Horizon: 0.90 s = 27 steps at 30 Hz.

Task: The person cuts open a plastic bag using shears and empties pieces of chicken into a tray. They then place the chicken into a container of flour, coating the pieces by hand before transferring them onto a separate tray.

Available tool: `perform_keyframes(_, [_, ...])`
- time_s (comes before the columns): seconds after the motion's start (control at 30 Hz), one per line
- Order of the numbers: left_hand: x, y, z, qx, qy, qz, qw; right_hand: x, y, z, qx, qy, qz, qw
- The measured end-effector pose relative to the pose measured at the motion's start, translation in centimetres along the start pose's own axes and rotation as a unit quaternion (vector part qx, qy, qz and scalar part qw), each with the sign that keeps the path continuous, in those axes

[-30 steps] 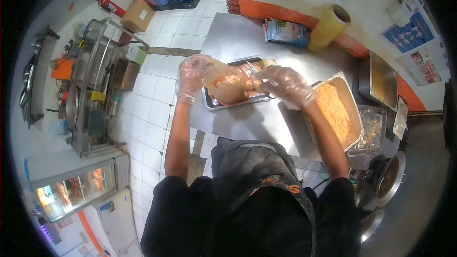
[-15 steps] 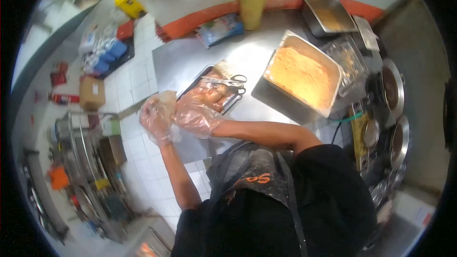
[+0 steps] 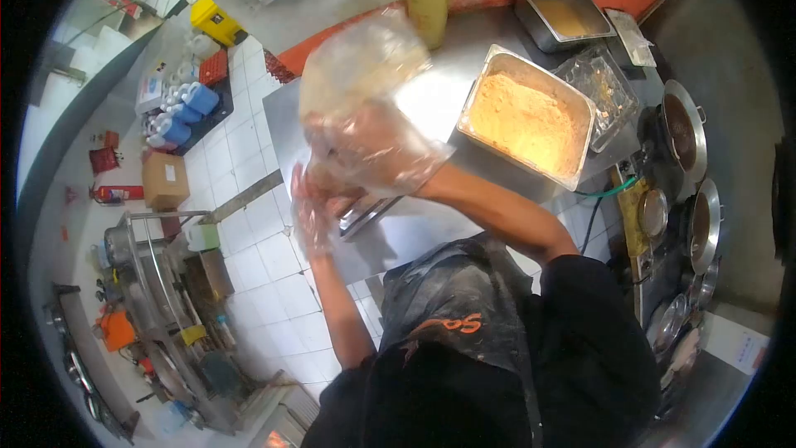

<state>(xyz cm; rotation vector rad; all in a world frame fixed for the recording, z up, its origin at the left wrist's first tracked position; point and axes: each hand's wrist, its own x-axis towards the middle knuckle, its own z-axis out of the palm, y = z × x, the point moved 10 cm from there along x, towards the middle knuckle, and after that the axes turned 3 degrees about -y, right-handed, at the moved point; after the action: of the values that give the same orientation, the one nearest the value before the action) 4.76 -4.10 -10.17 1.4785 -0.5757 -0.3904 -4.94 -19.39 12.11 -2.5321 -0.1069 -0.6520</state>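
My right hand (image 3: 365, 145), in a loose clear plastic glove, is raised over the metal tray (image 3: 365, 217). Its fingers look curled, and a billowing clear plastic bag (image 3: 361, 62) rises from them. Motion smears the grip somewhat. My left hand (image 3: 313, 211), gloved in the same clear plastic, is at the tray's left side, just below the right hand. Its fingers are blurred and partly covered. Raw meat (image 3: 342, 202) shows a little between the hands. Most of the tray is hidden under my hands and the plastic, and the scissors are out of sight.
A deep steel pan of orange-tan flour (image 3: 531, 120) stands right of my hands on the steel table (image 3: 423, 104). Behind are a yellow film roll (image 3: 429, 4) and another pan (image 3: 564, 12). A clear container (image 3: 601, 95) and metal strainers (image 3: 684, 129) line the right.
My right hand has risen away from the tray, and clear plastic now spreads upward above it. My left hand has moved right, towards the tray. The scissors and most of the meat became covered.
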Motion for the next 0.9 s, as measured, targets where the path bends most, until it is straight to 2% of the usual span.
perform_keyframes(0.03, [1.0, 0.8, 1.7, -0.021, -0.028, 0.059, 0.998, 0.1, 0.3, -2.0, -0.010, 0.028, 0.027, 0.999])
perform_keyframes(0.07, [2.0, 2.0, 3.4, -0.023, -0.025, 0.062, 0.997, 0.1, 1.0, -3.7, -0.021, 0.059, 0.052, 0.997])
perform_keyframes(0.1, [3.2, 2.6, 5.6, -0.207, -0.023, -0.010, 0.978, 0.0, 1.5, -4.7, -0.024, 0.059, 0.048, 0.997])
perform_keyframes(0.13, [3.5, 2.6, 8.3, -0.384, -0.024, -0.082, 0.920, -0.4, 2.4, -7.0, -0.035, 0.121, 0.062, 0.990])
perform_keyframes(0.17, [3.7, 2.6, 10.0, -0.388, -0.028, -0.077, 0.918, -1.4, 3.2, -9.4, -0.046, 0.185, 0.077, 0.979])
perform_keyframes(0.2, [3.9, 2.0, 12.3, -0.455, -0.048, -0.094, 0.884, -2.3, 4.7, -10.5, -0.003, 0.190, 0.113, 0.975])
perform_keyframes(0.23, [4.1, 1.2, 14.9, -0.518, -0.071, -0.111, 0.845, -2.8, 5.0, -11.4, -0.011, 0.195, 0.110, 0.975])
perform_keyframes(0.27, [4.1, -1.4, 16.4, -0.485, -0.056, -0.092, 0.868, -3.7, 6.0, -12.5, -0.024, 0.213, 0.143, 0.966])
perform_keyframes(0.3, [3.7, -2.8, 19.1, -0.476, -0.117, -0.081, 0.868, -4.9, 7.1, -13.6, -0.037, 0.234, 0.177, 0.955])
perform_keyframes(0.33, [4.1, -5.0, 20.9, -0.473, -0.132, -0.077, 0.867, -5.6, 6.3, -14.1, -0.151, 0.232, 0.123, 0.953])
perform_keyframes(0.43, [4.1, -13.9, 25.8, -0.496, -0.086, -0.161, 0.849, -7.5, 11.2, -11.4, -0.154, 0.303, 0.085, 0.937])
perform_keyframes(0.47, [3.8, -13.8, 27.5, -0.502, -0.067, -0.191, 0.841, -7.1, 11.6, -12.6, -0.117, 0.231, 0.165, 0.951])
perform_keyframes(0.5, [3.6, -13.1, 28.6, -0.502, -0.076, -0.195, 0.839, -7.4, 11.7, -14.8, -0.123, 0.236, 0.171, 0.949])
perform_keyframes(0.57, [4.1, -3.5, 27.5, -0.370, -0.052, -0.081, 0.924, -7.0, 8.5, -16.2, -0.308, 0.177, -0.008, 0.935])
perform_keyframes(0.6, [4.4, -0.8, 25.2, -0.104, 0.009, 0.019, 0.994, -7.7, 11.1, -18.0, -0.264, 0.194, 0.113, 0.938])
perform_keyframes(0.63, [4.5, 2.3, 23.4, 0.174, 0.070, 0.116, 0.975, -9.4, 12.5, -19.4, -0.259, 0.192, 0.115, 0.940])
perform_keyframes(0.67, [6.0, 3.4, 22.1, 0.220, 0.093, 0.124, 0.963, -12.5, 16.5, -21.3, -0.087, 0.173, 0.160, 0.968])
perform_keyframes(0.7, [7.4, 4.6, 21.4, 0.267, 0.118, 0.131, 0.947, -15.2, 19.8, -21.7, 0.088, 0.145, 0.198, 0.965])
perform_keyframes(0.73, [8.2, 6.9, 21.6, 0.273, 0.126, 0.125, 0.946, -18.7, 20.9, -21.2, -0.065, 0.197, 0.185, 0.960])
perform_keyframes(0.77, [8.8, 11.6, 24.1, 0.307, 0.066, 0.217, 0.924, -22.9, 21.9, -18.6, -0.217, 0.246, 0.165, 0.930])
perform_keyframes(0.8, [8.7, 14.1, 26.9, 0.338, 0.005, 0.303, 0.891, -27.6, 25.7, -15.2, -0.135, 0.246, 0.221, 0.934])
perform_keyframes(0.83, [9.6, 13.3, 28.1, 0.346, 0.010, 0.297, 0.890, -31.1, 28.3, -12.8, -0.052, 0.244, 0.277, 0.928])
perform_keyframes(0.87, [10.4, 12.2, 30.4, 0.333, -0.029, 0.308, 0.890, -32.1, 27.5, -12.2, -0.043, 0.242, 0.278, 0.929])
perform_keyframes(0.9, [10.8, 11.7, 32.7, 0.318, -0.069, 0.322, 0.889, -34.8, 28.9, -11.5, 0.062, 0.270, 0.384, 0.881])
